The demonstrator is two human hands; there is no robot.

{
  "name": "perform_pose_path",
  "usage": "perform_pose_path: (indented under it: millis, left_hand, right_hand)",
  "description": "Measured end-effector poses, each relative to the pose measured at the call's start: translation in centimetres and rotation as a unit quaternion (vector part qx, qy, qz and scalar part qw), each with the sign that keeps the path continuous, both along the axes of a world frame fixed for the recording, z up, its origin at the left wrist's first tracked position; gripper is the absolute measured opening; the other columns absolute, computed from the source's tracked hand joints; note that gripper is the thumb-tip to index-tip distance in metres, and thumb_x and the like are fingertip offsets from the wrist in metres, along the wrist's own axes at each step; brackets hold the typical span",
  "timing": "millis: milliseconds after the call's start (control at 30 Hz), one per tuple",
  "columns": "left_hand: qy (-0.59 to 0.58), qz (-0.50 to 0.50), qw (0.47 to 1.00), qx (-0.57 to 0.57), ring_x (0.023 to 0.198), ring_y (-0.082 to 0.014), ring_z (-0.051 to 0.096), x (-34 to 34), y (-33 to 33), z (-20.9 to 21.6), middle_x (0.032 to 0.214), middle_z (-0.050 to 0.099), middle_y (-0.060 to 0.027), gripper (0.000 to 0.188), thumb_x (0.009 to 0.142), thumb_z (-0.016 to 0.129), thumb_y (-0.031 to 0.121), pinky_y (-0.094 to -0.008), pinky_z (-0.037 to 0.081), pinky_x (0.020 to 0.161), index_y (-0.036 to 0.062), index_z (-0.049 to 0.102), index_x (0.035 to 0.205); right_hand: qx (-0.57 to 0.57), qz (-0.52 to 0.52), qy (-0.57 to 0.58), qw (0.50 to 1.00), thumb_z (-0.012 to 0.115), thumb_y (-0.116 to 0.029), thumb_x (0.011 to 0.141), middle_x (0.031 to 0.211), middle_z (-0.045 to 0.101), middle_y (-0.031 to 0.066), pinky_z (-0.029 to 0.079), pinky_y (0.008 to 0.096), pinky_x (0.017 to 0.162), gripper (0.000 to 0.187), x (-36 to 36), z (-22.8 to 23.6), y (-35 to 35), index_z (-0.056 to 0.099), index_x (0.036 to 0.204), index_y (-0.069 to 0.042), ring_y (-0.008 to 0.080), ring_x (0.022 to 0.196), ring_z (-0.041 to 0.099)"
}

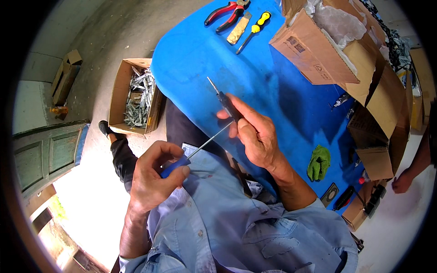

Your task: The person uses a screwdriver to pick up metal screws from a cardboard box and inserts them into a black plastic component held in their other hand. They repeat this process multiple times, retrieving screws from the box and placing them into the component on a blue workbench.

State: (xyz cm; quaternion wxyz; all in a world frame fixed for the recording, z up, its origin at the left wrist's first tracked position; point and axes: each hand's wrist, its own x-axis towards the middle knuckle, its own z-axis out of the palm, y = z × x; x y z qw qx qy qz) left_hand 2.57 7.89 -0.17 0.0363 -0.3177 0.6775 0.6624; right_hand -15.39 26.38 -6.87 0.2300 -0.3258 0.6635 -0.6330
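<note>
My left hand (154, 177) is closed around the blue handle of a screwdriver (175, 166), whose thin metal shaft slants up to the right. Its tip meets a small dark cylindrical part (230, 107) with a slim metal rod standing out of its upper end. My right hand (258, 136) pinches this part between thumb and fingers, in front of my body near the table's edge. The exact spot where the tip touches is partly covered by the fingers. I cannot make out what the dark part is.
On the blue table (186, 50) lie red-and-black pliers (232, 12), a tape-wrapped tool (239, 28), a yellow-and-black screwdriver (256, 29) and a green glove (319, 163). Cardboard boxes (314, 52) crowd the right. A box of metal pieces (119, 98) stands at left. Another person's hand (402, 182) shows far right.
</note>
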Motion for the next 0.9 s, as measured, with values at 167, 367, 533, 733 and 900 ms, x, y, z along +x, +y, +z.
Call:
perform_pose_path:
  millis: [167,367,533,733,900]
  left_hand:
    - [-0.026,0.002,1.000,0.007,0.076,-0.0112,0.069,-0.07,0.01,0.10,0.093,0.072,-0.0106,0.026,0.091,0.071,0.002,-0.0239,0.056,0.063,-0.0072,0.064,0.115]
    - [-0.046,0.016,0.994,0.097,0.076,-0.0127,0.071,-0.19,-0.67,0.17,0.092,0.073,-0.0122,0.023,0.101,0.059,0.006,-0.0223,0.055,0.059,-0.0077,0.064,0.118]
    - [-0.060,0.007,0.996,0.069,0.077,-0.0124,0.070,-0.48,-0.43,0.37,0.091,0.070,-0.0106,0.027,0.098,0.064,0.008,-0.0226,0.055,0.057,-0.0078,0.062,0.120]
    - [0.008,-0.013,1.000,0.014,0.080,-0.0096,0.066,0.01,-0.19,0.30,0.099,0.067,-0.0091,0.032,0.089,0.068,-0.001,-0.0241,0.056,0.063,-0.0072,0.061,0.119]
    - [-0.011,0.000,1.000,0.026,0.080,-0.0117,0.068,0.21,-0.21,-0.15,0.098,0.068,-0.0098,0.026,0.094,0.065,0.001,-0.0248,0.057,0.064,-0.0079,0.062,0.119]
  right_hand:
    - [-0.004,-0.006,0.002,1.000,0.044,0.003,0.096,0.109,0.075,0.0158,0.054,0.0298,0.064,0.051,-0.06,0.08,0.01,0.051,0.146,0.009,0.0140,0.067,0.061]
    - [0.002,0.000,0.011,1.000,0.044,0.003,0.096,0.109,0.075,0.0151,0.053,0.0298,0.064,0.051,-0.09,-0.14,0.07,0.051,0.147,0.008,0.0138,0.067,0.061]
    - [0.003,-0.002,-0.004,1.000,0.044,0.003,0.096,0.109,0.075,0.0154,0.053,0.0297,0.064,0.051,-0.05,-0.07,0.07,0.052,0.147,0.008,0.0137,0.067,0.061]
    - [0.005,0.002,-0.006,1.000,0.043,0.003,0.097,0.110,0.075,0.0154,0.054,0.0297,0.064,0.052,-0.17,0.15,0.12,0.051,0.148,0.008,0.0134,0.068,0.061]
    - [0.004,0.002,-0.013,1.000,0.043,0.003,0.097,0.110,0.075,0.0150,0.054,0.0293,0.065,0.052,-0.21,0.06,0.15,0.051,0.148,0.007,0.0132,0.069,0.061]
